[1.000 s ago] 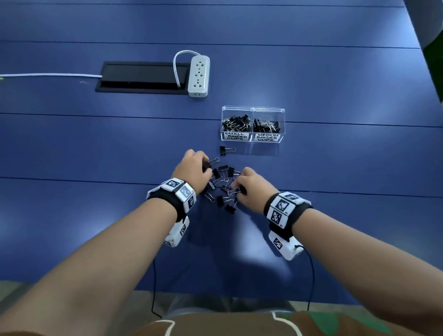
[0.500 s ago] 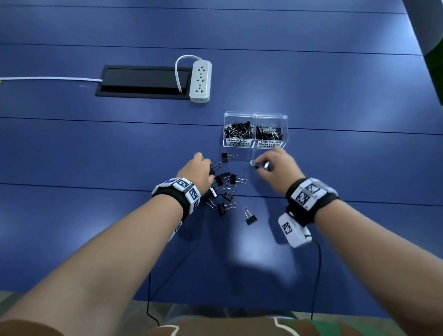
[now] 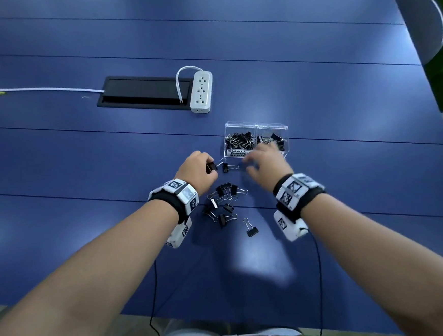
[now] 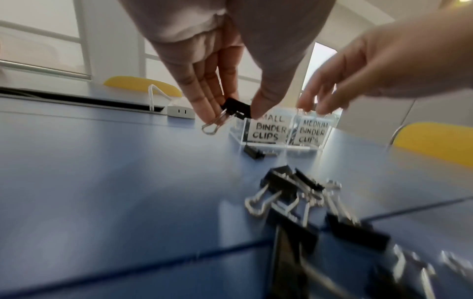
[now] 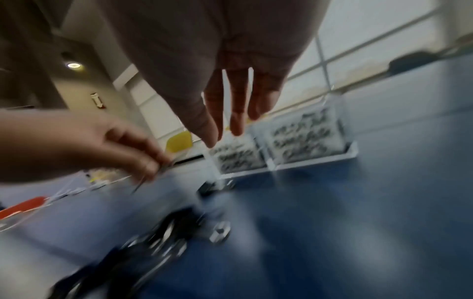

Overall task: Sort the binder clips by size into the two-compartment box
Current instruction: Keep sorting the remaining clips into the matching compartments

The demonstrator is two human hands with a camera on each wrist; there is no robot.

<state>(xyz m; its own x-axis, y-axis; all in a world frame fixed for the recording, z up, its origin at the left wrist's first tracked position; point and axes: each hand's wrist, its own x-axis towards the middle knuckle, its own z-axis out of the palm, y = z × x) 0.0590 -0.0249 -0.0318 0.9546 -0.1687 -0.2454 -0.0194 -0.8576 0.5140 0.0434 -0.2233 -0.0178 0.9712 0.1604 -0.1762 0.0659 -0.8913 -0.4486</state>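
Now clip (image 4: pixel 234 108) sits between left-hand fingers (image 4: pixel 204 101) (pinched).

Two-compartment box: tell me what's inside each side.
The two-compartment box holds black binder clips in both halves, labelled small and medium. The right hand covers the medium half's near part.

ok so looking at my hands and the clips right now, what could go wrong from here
1. The left hand pinches a binder clip only at its fingertips; that light grip might let it slip before it gets to the box.
2. The right hand, open beside the box, could nudge it.
3. The compartments adjoin, so a clip could land in the wrong one.
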